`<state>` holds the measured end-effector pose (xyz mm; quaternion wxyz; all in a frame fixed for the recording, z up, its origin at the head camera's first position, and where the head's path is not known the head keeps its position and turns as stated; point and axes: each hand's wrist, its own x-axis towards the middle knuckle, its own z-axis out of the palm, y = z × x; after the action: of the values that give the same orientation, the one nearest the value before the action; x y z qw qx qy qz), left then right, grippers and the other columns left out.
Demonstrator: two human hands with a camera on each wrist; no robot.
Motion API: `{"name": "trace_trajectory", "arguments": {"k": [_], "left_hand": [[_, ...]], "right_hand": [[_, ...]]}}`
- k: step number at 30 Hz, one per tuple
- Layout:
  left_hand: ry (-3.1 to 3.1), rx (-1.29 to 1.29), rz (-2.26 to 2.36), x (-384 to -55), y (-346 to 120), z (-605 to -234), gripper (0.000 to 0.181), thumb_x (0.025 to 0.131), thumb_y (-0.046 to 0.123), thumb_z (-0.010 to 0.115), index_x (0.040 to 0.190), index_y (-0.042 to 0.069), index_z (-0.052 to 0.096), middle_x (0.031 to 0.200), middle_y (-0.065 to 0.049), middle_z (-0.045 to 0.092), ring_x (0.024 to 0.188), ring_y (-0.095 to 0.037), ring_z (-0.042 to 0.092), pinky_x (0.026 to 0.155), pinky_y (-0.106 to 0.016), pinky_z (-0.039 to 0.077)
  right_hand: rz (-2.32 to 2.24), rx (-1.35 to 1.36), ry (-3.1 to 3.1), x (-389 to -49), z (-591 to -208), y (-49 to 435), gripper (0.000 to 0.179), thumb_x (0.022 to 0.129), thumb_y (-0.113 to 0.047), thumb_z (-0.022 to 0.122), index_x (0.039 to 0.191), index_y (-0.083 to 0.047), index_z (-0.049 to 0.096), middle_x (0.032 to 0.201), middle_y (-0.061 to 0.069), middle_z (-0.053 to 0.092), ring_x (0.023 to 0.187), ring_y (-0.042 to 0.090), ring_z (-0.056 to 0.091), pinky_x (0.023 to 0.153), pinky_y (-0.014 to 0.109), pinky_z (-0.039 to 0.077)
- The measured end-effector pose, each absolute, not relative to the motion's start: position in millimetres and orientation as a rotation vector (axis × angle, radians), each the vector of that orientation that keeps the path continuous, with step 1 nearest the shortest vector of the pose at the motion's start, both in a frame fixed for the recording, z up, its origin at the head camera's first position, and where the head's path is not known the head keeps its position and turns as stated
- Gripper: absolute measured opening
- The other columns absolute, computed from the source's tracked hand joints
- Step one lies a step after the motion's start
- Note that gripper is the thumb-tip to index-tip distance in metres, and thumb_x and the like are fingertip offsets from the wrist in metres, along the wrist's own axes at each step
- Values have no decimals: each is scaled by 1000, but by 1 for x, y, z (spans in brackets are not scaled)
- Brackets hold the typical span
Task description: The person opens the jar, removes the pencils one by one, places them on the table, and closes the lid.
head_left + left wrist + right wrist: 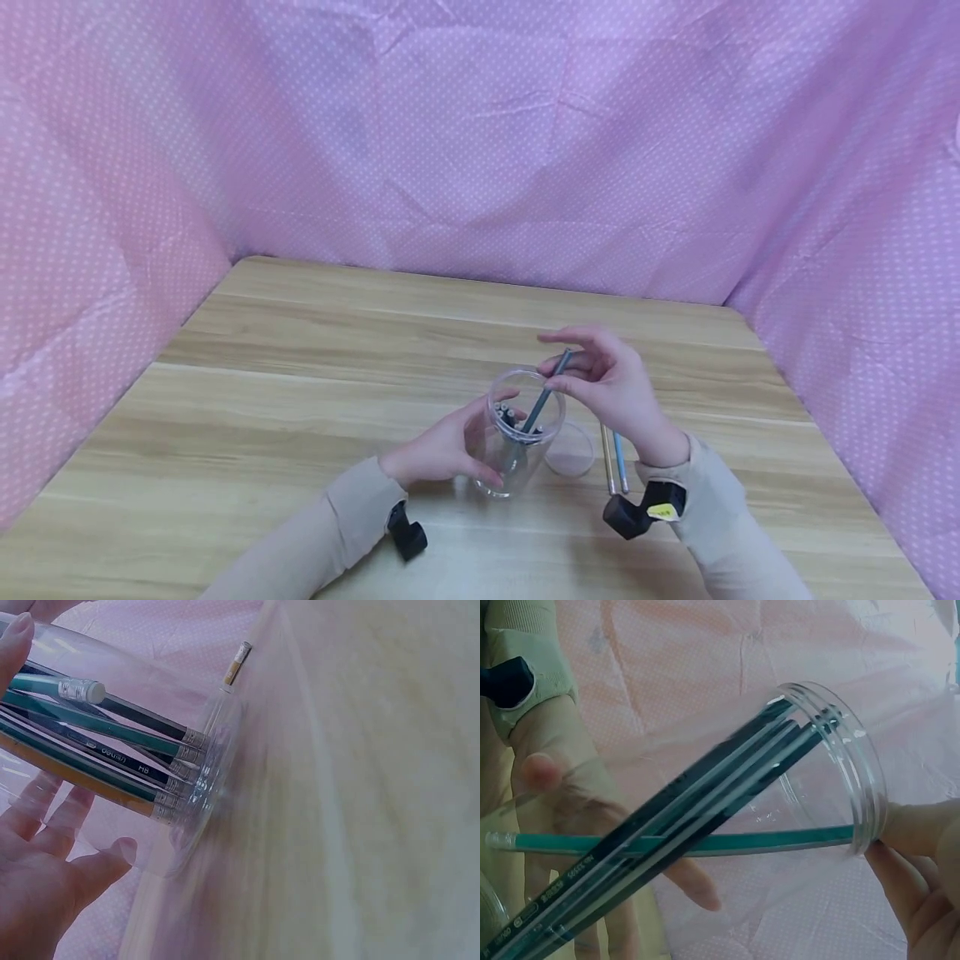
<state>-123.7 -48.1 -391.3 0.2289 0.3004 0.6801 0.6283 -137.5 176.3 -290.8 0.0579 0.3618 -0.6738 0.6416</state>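
My left hand (pixel 438 450) grips a clear plastic jar (pixel 525 473), with the thumb on the near side and the fingers round the far side. Several dark pencils (pixel 124 759) with metal ferrules lean together inside the jar, eraser ends at its bottom. Over the mouth, my right hand (pixel 615 390) pinches the upper end of a green pencil (pixel 546 400) between thumb and fingers. That pencil slants down into the jar, and its white eraser (pixel 95 692) hangs above the jar's bottom in the left wrist view.
A clear round lid (pixel 570 452) lies flat on the wooden table (pixel 315 333), right of the jar. Beside it, partly under the right forearm, lie a gold pencil (pixel 608 467) and a blue pencil (pixel 621 468). Pink dotted cloth (pixel 465 150) hangs around the table.
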Motion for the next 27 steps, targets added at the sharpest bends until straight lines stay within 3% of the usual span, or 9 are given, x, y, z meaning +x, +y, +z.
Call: {"name": "trace_trajectory", "arguments": {"k": [4, 8, 11, 13, 18, 27], "left_hand": [[1893, 824, 1720, -124, -48, -392, 103, 66, 1, 81, 150, 17, 24, 141, -2, 50, 134, -19, 40, 116, -49, 21], [1902, 810, 1720, -124, -47, -391, 105, 65, 0, 81, 150, 14, 22, 148, -5, 42, 139, -22, 33, 117, -50, 14], [1889, 799, 1727, -123, -47, -391, 107, 64, -2, 80, 151, 12, 20, 152, -8, 33, 141, -24, 29, 117, -51, 12], [1889, 780, 1730, -122, -47, -392, 107, 63, -2, 81, 150, 12, 21, 152, -6, 35, 140, -24, 32, 117, -50, 15], [1917, 766, 1722, -119, -46, -392, 105, 63, 1, 83, 149, 16, 24, 141, 2, 49, 136, -21, 38, 116, -52, 16], [1909, 754, 1723, -119, -45, -391, 106, 63, 0, 82, 150, 17, 23, 141, 4, 49, 136, -19, 37, 117, -53, 12]], "right_hand": [[1933, 991, -2112, -138, -291, 179, 30, 74, 12, 70, 101, 0, 68, 130, -6, 59, 87, 7, 69, 75, 24, 57], [2007, 917, -2095, -139, -291, 178, 23, 81, 7, 65, 94, -12, 68, 109, -8, 69, 84, 8, 70, 74, 25, 58], [2131, 930, -1995, -141, -291, 177, 24, 87, 4, 61, 99, -15, 65, 91, -6, 73, 82, 10, 70, 72, 28, 58], [2191, 931, -1933, -141, -291, 176, 24, 88, 1, 61, 104, -17, 62, 87, -5, 73, 80, 10, 71, 70, 29, 59], [2240, 895, -1821, -142, -292, 174, 35, 85, -6, 66, 116, -20, 58, 86, -4, 73, 76, 10, 71, 65, 26, 59], [2310, 1082, -1712, -145, -294, 178, 49, 80, 3, 68, 124, -15, 55, 95, 2, 73, 82, 15, 72, 70, 30, 59]]}}
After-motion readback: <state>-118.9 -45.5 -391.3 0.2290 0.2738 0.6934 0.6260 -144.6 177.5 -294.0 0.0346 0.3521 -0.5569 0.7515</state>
